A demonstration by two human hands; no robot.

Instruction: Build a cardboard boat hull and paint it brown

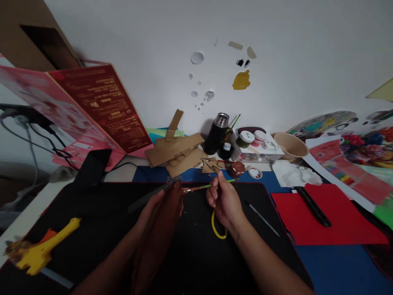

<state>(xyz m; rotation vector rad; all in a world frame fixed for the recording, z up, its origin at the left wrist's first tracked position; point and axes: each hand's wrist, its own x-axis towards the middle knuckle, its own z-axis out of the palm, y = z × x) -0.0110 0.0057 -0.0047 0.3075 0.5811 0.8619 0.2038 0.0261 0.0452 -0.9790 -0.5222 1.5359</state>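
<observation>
My left hand (149, 211) grips a long brown-painted piece (161, 229), which stands tilted with its lower end toward me. What it is made of, I cannot tell. Pinched in the fingers of my right hand (226, 200) is a paintbrush (198, 188) with a green handle. Its bristles meet the upper right edge of the brown piece. Part of a yellow loop (215, 232) shows under my right wrist. Beyond the hands stands an open jar of brown paint (237, 168), with a smeared lid (254, 172) beside it.
Cardboard scraps (181, 153), a black flask (216, 133) and a white box (258, 153) bearing paint pots line the wall. A yellow giraffe-shaped figure (46, 250) lies left. At right are a thin metal tool (263, 219), red paper (337, 229) and a black cutter (313, 207).
</observation>
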